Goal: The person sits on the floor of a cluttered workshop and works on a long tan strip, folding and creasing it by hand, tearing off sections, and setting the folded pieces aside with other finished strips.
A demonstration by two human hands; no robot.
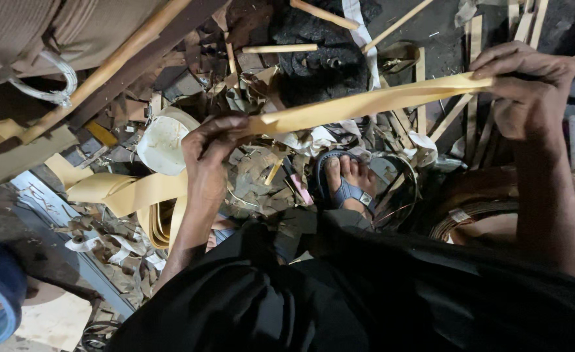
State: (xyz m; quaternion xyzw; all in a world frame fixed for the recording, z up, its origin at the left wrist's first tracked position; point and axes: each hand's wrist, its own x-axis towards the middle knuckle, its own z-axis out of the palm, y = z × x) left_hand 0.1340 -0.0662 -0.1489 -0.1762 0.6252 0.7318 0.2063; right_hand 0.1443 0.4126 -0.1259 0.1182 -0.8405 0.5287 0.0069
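Fingers of left hand (209, 146) and right hand (522, 85): pinched closed on tan veneer strip (366, 103), stretched between them. Sandalled foot (347, 179): below strip, amid wood scraps.

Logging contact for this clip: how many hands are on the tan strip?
2. The left hand pinches the strip near its middle, above the littered floor; the right hand grips its far end at upper right. No other hands show.

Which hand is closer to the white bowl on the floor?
Left. The left hand sits just beside the white bowl, gripping the tan strip. The right hand holds the strip's far end, well across the frame.
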